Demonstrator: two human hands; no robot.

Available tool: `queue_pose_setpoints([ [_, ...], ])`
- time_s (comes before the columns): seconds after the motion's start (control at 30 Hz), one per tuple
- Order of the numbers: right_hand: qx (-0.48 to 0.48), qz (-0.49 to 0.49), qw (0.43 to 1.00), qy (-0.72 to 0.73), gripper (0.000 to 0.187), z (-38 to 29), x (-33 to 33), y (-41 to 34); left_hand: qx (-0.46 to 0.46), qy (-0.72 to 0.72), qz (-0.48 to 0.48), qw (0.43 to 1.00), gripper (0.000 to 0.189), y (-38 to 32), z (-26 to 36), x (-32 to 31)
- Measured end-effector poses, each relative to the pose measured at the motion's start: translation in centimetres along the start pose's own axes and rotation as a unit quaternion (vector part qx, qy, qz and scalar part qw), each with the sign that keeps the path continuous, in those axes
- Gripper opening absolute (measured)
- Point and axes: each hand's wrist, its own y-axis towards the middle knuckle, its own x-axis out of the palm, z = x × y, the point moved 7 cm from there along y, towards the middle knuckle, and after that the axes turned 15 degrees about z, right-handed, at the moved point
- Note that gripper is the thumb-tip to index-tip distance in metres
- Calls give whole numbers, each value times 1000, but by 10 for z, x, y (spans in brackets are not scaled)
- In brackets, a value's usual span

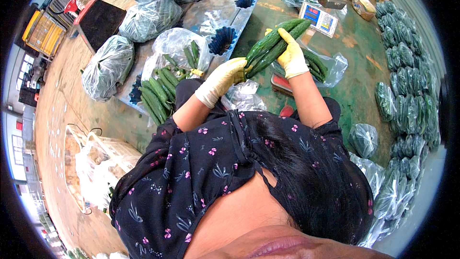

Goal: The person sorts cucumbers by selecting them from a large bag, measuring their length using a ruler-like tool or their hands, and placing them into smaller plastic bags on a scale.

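Both my hands wear pale yellow gloves and hold a small bunch of long green cucumbers [267,45] in front of me. My left hand [226,75] grips their near ends, while my right hand [290,52] wraps around them nearer the far ends. Below my right hand, more cucumbers [314,65] lie in an open clear plastic bag [336,68] over a red-edged scale [282,84], which is partly hidden. A digital scale display [318,18] stands just beyond the bunch. To the left of my left hand, loose cucumbers [158,91] are heaped by an open plastic bag [179,46].
A blue plastic pallet [230,7] carries several full plastic bags [151,18] at the left. Along the right wall, bagged cucumbers [409,79] stand in rows. A white-framed basket [115,151] is at my lower left. Crumpled plastic bags [244,95] lie before my lap.
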Motion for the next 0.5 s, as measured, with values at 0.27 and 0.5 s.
queue_pose_setpoints([
  [0.27,0,-4,999,-39,22,9,-1,-1,-6,15,1,1000,45,-1,10,12],
  [0.5,-19,-14,997,-76,19,14,5,1,10,31,27,999,44,11,19,20],
])
